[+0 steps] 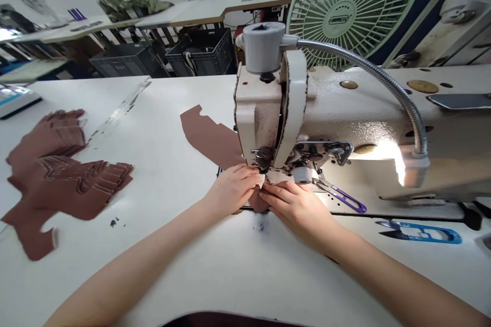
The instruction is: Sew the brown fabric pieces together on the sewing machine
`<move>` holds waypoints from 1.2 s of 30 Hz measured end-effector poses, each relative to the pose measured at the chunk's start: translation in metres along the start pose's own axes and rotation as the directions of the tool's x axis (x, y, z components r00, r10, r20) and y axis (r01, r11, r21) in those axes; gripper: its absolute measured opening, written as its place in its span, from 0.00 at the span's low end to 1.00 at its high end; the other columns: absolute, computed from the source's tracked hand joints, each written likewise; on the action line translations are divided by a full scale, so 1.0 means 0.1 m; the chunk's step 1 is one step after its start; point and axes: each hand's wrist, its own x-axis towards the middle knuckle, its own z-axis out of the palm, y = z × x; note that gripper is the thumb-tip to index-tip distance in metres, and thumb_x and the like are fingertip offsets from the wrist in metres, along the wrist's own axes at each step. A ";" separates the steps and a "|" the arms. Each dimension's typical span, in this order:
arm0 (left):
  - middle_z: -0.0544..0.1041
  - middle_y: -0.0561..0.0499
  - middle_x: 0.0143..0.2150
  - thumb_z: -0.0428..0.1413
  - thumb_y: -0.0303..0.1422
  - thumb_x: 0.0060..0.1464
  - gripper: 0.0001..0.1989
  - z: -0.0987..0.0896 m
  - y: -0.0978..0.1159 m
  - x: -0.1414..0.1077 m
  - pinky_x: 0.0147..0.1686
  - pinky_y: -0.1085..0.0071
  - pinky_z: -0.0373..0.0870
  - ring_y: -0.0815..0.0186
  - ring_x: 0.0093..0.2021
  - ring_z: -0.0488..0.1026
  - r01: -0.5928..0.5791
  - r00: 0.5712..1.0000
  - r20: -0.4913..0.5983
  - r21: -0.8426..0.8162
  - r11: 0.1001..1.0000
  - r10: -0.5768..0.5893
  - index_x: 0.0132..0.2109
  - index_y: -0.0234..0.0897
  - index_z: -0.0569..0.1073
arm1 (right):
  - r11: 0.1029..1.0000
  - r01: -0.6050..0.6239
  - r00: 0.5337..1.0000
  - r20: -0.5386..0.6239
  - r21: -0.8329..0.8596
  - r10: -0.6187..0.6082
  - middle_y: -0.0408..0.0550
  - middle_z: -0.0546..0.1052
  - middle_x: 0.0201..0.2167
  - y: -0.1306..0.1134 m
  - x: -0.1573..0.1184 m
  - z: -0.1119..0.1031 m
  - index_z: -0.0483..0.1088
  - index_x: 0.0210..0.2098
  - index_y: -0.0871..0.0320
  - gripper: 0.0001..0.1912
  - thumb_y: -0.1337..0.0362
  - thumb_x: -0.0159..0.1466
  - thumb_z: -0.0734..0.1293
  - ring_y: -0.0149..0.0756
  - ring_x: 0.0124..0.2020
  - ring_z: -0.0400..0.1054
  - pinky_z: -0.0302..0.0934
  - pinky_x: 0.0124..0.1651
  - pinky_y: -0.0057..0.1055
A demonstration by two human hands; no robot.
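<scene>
A brown cut piece of leather or fabric (pixel 209 138) lies under the head of a sewing machine (pixel 264 107), its near end (pixel 259 200) showing between my hands. My left hand (pixel 233 189) is closed at the left of the presser area, thumb and fingers gripping the piece's edge. By its fingertips is a small white piece (pixel 261 180), its kind unclear. My right hand (pixel 297 207) lies with fingers stretched out flat, fingertips touching the brown piece from the right. The needle and presser foot are mostly hidden by my fingers and machine parts.
Stacked brown cut pieces (pixel 76 179) lie at the left. Purple-handled thread snips (pixel 347 199) rest beside the machine, blue snips (pixel 425 232) nearer me. A lit gooseneck lamp (pixel 416 166) bends over the machine arm. Behind stand a green fan (pixel 341 18) and grey crates (pixel 203 53).
</scene>
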 end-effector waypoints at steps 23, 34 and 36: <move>0.71 0.49 0.32 0.49 0.23 0.56 0.08 -0.14 0.23 0.09 0.34 0.66 0.61 0.62 0.34 0.67 -0.018 0.998 0.055 0.366 0.930 -0.002 0.34 0.37 0.71 | 1.000 -0.009 0.992 0.128 0.020 0.007 0.56 0.72 0.52 -0.12 0.04 -0.11 0.69 0.49 0.65 0.15 0.71 0.65 0.58 0.42 0.43 0.61 0.57 0.39 0.36; 0.72 0.49 0.31 0.53 0.25 0.55 0.04 -0.28 0.34 0.22 0.36 0.64 0.62 0.59 0.35 0.69 -0.002 0.972 0.217 0.375 0.927 -0.086 0.35 0.36 0.72 | 0.997 -0.075 0.987 0.147 0.028 0.070 0.60 0.72 0.51 -0.19 0.08 -0.09 0.66 0.54 0.70 0.20 0.64 0.67 0.58 0.49 0.46 0.60 0.59 0.40 0.42; 0.74 0.48 0.33 0.51 0.23 0.55 0.07 -0.32 0.38 0.26 0.36 0.64 0.63 0.58 0.36 0.70 0.023 0.960 0.251 0.385 0.923 -0.128 0.36 0.36 0.72 | 0.993 -0.104 0.983 0.158 0.047 0.095 0.61 0.73 0.50 -0.24 0.10 -0.08 0.65 0.55 0.72 0.22 0.62 0.66 0.60 0.51 0.48 0.60 0.60 0.42 0.43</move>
